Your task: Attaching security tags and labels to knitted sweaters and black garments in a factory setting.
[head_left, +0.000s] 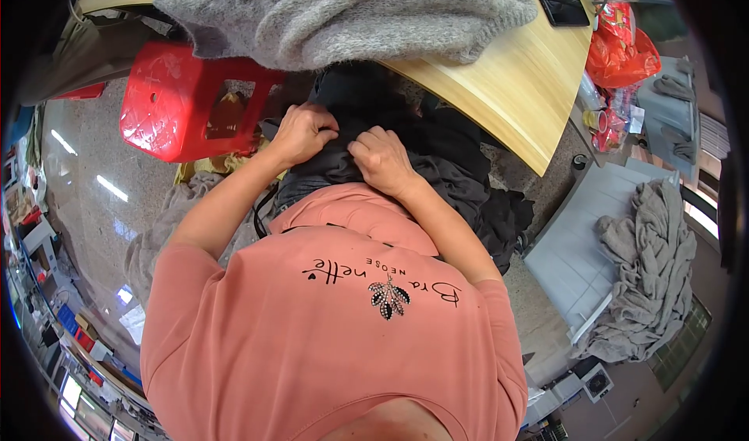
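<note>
Dark, nearly black cloth (452, 140) lies bunched across my lap and hangs down to the right. My left hand (303, 134) pinches it at the left, thumb against the curled fingers. A short way to the right, my right hand (381, 158) is closed with its knuckles up, gripping the same cloth. The fingertips of the right hand are partly hidden. Beyond both hands, a grey knitted garment (343, 19) is heaped on the wooden table (523, 90) and droops over its near edge.
A red plastic stool (168, 97) stands at the left of the table. On the table's right lies a black phone (562, 8). Red plastic bags (620, 55) sit beyond it. To the right, a grey bin (573, 238) has grey knitwear (651, 269) draped over it. More grey cloth (168, 230) lies low at left.
</note>
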The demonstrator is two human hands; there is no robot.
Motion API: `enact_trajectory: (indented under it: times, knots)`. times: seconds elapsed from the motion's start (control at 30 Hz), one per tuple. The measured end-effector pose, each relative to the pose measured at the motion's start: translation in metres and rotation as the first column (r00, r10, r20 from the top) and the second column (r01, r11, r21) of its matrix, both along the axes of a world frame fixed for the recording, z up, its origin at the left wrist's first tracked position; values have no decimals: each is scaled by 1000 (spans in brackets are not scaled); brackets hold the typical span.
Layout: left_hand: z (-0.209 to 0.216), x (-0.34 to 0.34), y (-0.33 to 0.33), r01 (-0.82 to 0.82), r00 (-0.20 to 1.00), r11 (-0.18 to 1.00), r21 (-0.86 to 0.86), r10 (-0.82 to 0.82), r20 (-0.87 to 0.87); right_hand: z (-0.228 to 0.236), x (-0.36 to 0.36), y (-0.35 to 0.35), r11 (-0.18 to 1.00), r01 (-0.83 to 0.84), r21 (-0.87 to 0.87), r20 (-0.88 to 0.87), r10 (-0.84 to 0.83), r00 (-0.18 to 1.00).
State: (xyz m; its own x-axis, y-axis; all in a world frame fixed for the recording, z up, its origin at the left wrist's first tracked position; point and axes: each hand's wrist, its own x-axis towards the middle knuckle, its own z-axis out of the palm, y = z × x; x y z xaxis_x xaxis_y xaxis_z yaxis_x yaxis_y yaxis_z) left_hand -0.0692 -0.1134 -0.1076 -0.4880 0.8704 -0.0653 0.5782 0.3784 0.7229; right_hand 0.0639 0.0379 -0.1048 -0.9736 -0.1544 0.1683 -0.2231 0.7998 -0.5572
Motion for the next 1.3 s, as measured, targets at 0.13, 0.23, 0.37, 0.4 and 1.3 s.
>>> enact_trajectory:
  times: [0.13,0.23,0.37,0.4,1.3]
  knots:
    - [12,4,4,-65,974,991,114,88,-208,-2,0,2,996,-21,85,-69,27,997]
    - [6,10,4,-160,981,982,104,169,-94,-1,5,0,993,23,118,-107,-11,994]
    - [7,12,6,-203,929,977,-58,211,305,0,8,2,984,-53,169,16,51,999]
    - [11,10,6,-145,905,982,-120,181,386,-1,9,2,984,-52,169,16,50,999]
    - [4,13,-8,-203,447,974,-99,182,876,-13,19,-5,997,57,-54,13,-56,998]
